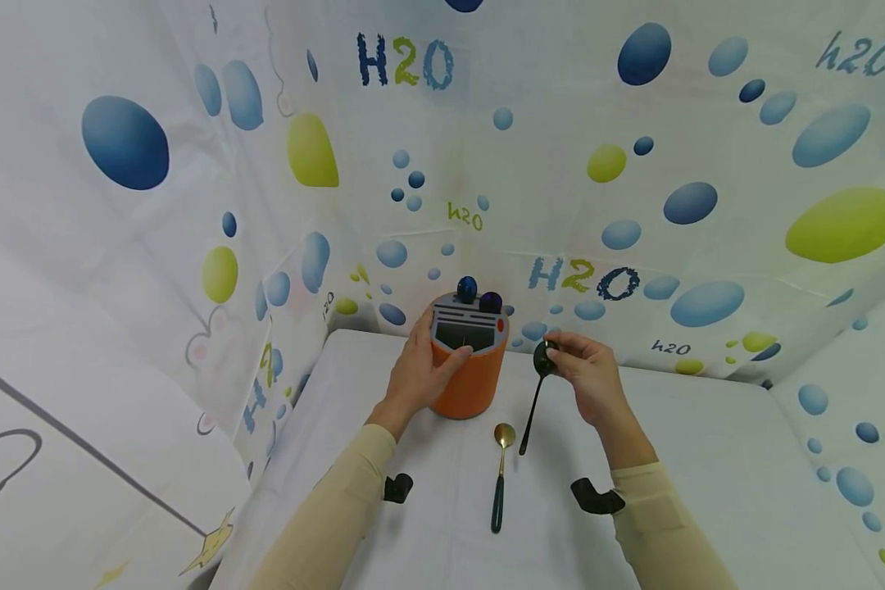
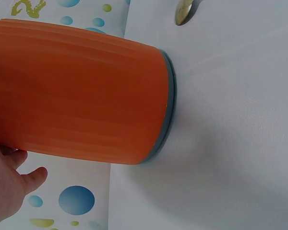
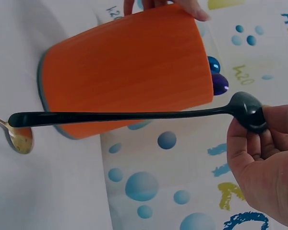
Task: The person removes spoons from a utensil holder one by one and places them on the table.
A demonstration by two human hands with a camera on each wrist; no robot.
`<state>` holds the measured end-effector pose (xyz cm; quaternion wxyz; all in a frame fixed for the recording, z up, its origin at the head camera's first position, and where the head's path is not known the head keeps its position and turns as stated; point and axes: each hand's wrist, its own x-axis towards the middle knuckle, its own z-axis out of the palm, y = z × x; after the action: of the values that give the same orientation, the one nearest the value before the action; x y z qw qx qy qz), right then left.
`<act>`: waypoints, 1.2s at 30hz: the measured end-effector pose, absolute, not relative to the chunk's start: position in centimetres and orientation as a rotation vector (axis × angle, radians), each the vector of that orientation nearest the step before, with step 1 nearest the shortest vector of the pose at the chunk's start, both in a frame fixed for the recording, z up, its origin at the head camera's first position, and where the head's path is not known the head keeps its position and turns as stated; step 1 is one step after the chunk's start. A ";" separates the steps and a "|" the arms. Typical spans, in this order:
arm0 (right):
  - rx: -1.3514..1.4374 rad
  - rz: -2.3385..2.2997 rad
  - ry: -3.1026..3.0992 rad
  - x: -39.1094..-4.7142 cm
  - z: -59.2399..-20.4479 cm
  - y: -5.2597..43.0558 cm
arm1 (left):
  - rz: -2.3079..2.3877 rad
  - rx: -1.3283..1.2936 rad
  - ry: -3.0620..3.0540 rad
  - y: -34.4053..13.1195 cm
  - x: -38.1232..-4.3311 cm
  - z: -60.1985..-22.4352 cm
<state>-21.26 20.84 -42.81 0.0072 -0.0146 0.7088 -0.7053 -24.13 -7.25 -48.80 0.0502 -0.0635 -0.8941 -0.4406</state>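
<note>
An orange utensil holder (image 1: 466, 389) with a grey slotted top stands near the back of the table. My left hand (image 1: 416, 369) holds it at its upper left side, the thumb lying at the front of the rim. Shiny blue (image 1: 467, 288) and purple (image 1: 490, 302) rounded spoon ends poke up from the top. To its right, my right hand (image 1: 590, 377) pinches a dark, long-handled spoon (image 3: 149, 115) by the bowl. Its handle points down, apart from the holder. A gold-bowled spoon with a dark green handle (image 1: 497, 504) lies on the table in front.
A white cloth (image 1: 693, 475) covers the table. Behind it hangs a white backdrop (image 1: 546, 205) printed with blue and green drops, meeting the table's back edge close to the holder. Dark curved pieces (image 1: 597, 496) show at both wrists.
</note>
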 end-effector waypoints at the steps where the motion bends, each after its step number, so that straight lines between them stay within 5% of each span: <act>1: -0.039 -2.202 2.217 -21.2 -42.9 20.8 | -1.344 -0.193 -2.721 -7.2 -24.1 -48.8; 36: 0.197 -2.088 2.138 -20.4 -48.1 20.9 | -1.343 -0.203 -2.703 -7.2 -24.1 -48.7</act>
<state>-20.36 20.94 -48.13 0.0731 0.0657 0.7120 -0.6953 -24.06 -7.18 -48.73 0.0581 -0.0671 -0.8920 -0.4432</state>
